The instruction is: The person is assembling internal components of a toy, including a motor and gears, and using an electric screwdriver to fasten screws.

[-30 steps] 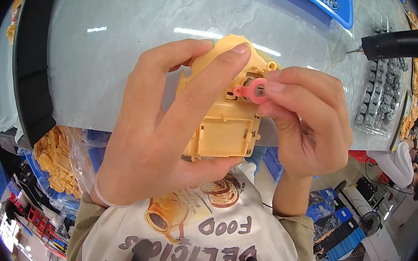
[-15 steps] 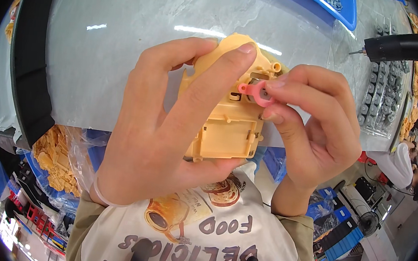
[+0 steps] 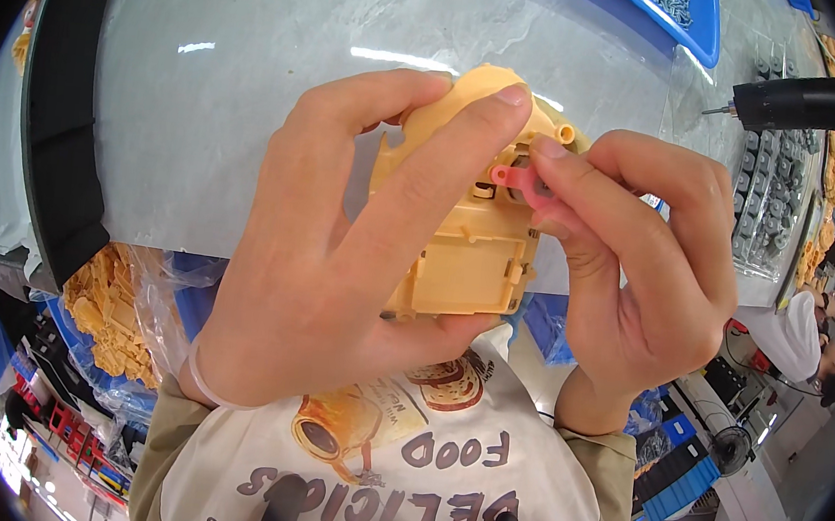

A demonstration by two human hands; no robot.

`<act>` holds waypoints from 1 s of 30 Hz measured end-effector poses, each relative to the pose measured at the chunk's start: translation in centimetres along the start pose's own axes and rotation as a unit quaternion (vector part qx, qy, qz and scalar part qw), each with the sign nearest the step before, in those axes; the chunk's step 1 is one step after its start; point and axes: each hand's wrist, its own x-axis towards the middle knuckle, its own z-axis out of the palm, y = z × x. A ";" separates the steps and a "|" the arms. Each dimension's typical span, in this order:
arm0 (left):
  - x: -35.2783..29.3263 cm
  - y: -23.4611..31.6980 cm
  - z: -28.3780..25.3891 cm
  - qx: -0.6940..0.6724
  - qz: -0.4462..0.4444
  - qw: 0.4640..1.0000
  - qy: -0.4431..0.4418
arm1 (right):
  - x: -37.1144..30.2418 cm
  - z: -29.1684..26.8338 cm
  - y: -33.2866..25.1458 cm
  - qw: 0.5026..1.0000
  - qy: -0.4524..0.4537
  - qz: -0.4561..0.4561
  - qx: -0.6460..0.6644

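Observation:
Held up over the table's near edge is a yellow plastic housing [image 3: 466, 275] with a rectangular recess in its lower half. My left hand [image 3: 331, 222] is wrapped round it, thumb below and fingers over the top and face. A small pink plastic part [image 3: 513, 177], with a round ring and a tab with a hole, is pinched between the thumb and index finger of my right hand [image 3: 640, 242]. The pink part lies against the right side of the housing, by a slot; my fingers cover most of its ring, so I cannot tell how it sits.
A blue tray of screws [image 3: 678, 9] stands at the far right. Below it a black screwdriver [image 3: 804, 104] points left over a clear tray of dark grey parts [image 3: 771, 194]. Yellow plastic pieces [image 3: 111, 316] lie bagged at the lower left, beside a black panel [image 3: 68, 127].
Both hands and the housing have shifted slightly to the right. My right fingers now cover more of the pink part's ring.

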 end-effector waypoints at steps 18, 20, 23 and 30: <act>0.0 -0.4 0.2 0.012 0.025 1.000 0.005 | -0.7 -0.1 0.1 1.000 -0.006 0.027 -0.014; 0.0 -0.3 0.1 0.013 0.022 1.000 0.000 | -0.7 -0.3 0.2 0.999 -0.025 0.030 0.006; 0.0 -0.2 0.0 0.012 0.014 1.000 -0.003 | -0.7 -0.6 0.1 0.998 -0.025 0.052 0.039; 0.0 -0.2 0.0 0.011 0.013 1.000 -0.006 | -0.9 -0.5 0.2 0.999 -0.026 0.040 0.027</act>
